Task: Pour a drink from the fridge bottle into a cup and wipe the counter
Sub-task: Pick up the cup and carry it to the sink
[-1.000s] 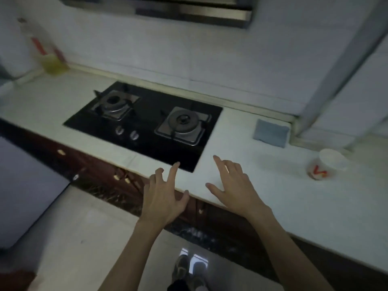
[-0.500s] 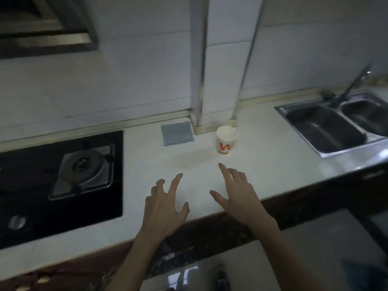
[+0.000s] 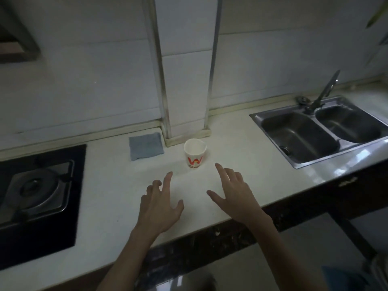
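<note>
A white paper cup (image 3: 195,152) with a red mark stands upright on the pale counter (image 3: 109,208), just in front of a tiled wall pillar. A folded grey-blue cloth (image 3: 146,145) lies flat to its left, against the wall. My left hand (image 3: 160,203) hovers over the counter below the cup, fingers spread, holding nothing. My right hand (image 3: 235,194) is beside it to the right, also spread and empty, with its fingertips a short way from the cup. No bottle is in view.
A black gas hob (image 3: 39,198) fills the counter's left side. A steel double sink (image 3: 321,131) with a tap (image 3: 324,90) sits at the right. The tiled pillar (image 3: 186,80) juts out behind the cup. Dark cabinet fronts run below the counter edge.
The view has swung right from the hob toward the cup and sink and come closer to the counter. Both hands stay spread and empty, in much the same pose.
</note>
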